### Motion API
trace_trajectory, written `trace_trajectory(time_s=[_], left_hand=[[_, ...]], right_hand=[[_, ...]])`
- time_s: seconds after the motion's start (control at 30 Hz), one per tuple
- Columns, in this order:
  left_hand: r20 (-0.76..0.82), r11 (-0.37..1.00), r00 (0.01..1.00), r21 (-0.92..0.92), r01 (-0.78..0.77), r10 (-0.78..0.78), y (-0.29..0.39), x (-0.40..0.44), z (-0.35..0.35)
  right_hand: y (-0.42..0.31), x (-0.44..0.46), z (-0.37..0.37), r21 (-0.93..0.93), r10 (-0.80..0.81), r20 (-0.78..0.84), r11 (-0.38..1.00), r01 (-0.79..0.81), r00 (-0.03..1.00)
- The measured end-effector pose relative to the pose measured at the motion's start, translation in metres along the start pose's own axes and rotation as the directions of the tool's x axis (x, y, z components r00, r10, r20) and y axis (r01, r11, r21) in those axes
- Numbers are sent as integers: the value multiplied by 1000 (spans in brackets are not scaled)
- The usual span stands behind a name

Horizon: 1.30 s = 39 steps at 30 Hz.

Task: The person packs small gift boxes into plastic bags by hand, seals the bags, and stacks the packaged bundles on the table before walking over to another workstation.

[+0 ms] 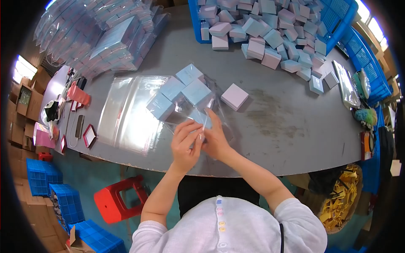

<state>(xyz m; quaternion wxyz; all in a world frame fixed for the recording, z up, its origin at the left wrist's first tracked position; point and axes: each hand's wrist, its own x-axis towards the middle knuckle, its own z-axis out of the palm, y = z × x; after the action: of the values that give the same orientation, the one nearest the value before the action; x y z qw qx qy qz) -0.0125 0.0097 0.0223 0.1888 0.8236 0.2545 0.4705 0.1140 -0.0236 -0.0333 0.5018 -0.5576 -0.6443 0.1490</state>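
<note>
Several small light-blue boxes (196, 92) sit together near the middle of the grey table, some within or under a clear plastic bag (180, 105). My left hand (186, 142) pinches the bag's near edge, fingers curled together. Touching it on the right, my right hand (214, 135) also grips the bag, beside a blue box (201, 118) that shows through the film. A single pink-white box (234, 97) lies just right of the bag. To the left, a stack of flat clear bags (133, 114) rests on the table, shiny with glare.
Bagged boxes (114, 42) are piled at the back left. A blue crate (344, 21) and many loose boxes (274, 38) occupy the back right. A phone (79, 126) lies at the left edge. Below are a red stool (110, 202) and a basket of yellow pieces (341, 198).
</note>
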Motion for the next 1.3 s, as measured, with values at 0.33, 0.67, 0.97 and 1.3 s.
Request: trace_trajectory(time_s=[0.33, 0.67, 0.97, 1.3], left_hand=[[27, 998, 998, -34, 60, -59, -13, -8, 13], [71, 995, 992, 5, 101, -101, -14, -4, 6], [19, 992, 992, 3, 128, -128, -7, 2, -14], [10, 997, 998, 42, 68, -68, 0, -22, -25]], right_hand=[[16, 28, -62, -328, 90, 250, 945, -4, 964], [232, 145, -244, -806, 28, -281, 536, -252, 959], [196, 92, -209, -446, 63, -28, 893, -69, 998], [84, 34, -123, -518, 276, 21, 825, -226, 961]])
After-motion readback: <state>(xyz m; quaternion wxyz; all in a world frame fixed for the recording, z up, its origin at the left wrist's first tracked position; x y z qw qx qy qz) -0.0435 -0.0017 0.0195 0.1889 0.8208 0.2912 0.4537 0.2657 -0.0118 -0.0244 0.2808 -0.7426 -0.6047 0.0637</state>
